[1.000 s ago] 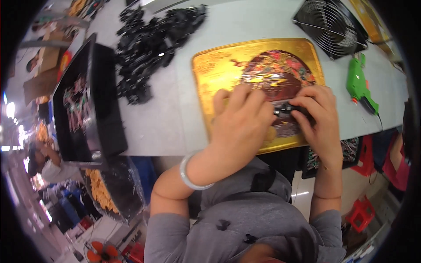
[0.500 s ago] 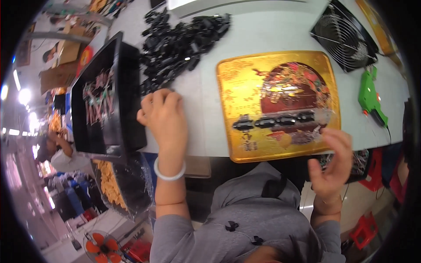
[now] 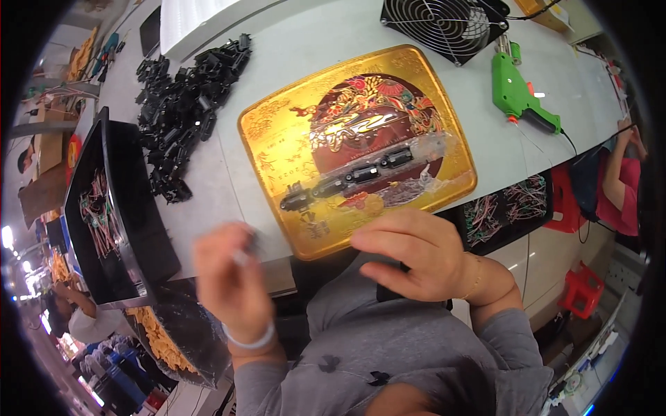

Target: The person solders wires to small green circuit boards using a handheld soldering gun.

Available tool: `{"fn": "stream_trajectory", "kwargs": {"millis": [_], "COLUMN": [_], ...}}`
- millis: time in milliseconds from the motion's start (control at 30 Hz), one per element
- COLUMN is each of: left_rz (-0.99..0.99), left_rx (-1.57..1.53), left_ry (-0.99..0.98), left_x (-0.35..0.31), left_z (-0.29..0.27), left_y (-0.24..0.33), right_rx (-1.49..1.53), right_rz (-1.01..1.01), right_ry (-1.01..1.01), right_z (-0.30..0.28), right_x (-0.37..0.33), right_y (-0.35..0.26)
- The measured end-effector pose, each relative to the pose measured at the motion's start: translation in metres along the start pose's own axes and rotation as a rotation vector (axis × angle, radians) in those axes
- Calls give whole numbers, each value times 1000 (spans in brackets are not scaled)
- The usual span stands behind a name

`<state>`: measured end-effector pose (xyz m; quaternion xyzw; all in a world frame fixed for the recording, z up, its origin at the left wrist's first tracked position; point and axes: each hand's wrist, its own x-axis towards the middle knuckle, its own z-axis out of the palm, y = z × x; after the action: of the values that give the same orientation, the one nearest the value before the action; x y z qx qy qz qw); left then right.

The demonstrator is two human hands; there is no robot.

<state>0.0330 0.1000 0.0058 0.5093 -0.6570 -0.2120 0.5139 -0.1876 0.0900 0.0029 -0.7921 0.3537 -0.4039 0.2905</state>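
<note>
A gold tin lid with a dark red round picture lies at the table's front edge. Across its lower part runs a row of several small black plastic parts, near a strip of clear film or glue. Left of the lid, my left hand is blurred by motion, its thumb and fingers pinching a small dark piece that looks like one of the black parts. My right hand hovers at the lid's near right edge, thumb apart from the fingers, with nothing visible in it. Farther back lies a heap of black plastic parts.
A black bin with wired pieces stands at the left, above a bag of orange-yellow pieces. At the right are a green glue gun, a black fan and a tray of wired pieces. Another person sits beyond.
My left hand has come from the heap toward me with a small dark piece. My right hand has moved in along the lid's near edge. The view has turned.
</note>
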Motion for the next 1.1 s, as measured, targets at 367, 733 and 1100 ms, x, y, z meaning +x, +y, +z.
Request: {"fn": "stream_trajectory", "kwargs": {"millis": [367, 733, 1100], "left_rz": [134, 165, 181], "left_rx": [-248, 109, 127], "left_ry": [-292, -158, -140], "left_x": [-24, -19, -18], "left_z": [55, 33, 24], "left_y": [13, -8, -13], "right_rx": [246, -437, -467], "right_rz": [172, 207, 197], "right_ry": [-8, -53, -177], "right_z": [-9, -79, -70], "right_x": [-13, 9, 30], "right_y": [3, 66, 59]}}
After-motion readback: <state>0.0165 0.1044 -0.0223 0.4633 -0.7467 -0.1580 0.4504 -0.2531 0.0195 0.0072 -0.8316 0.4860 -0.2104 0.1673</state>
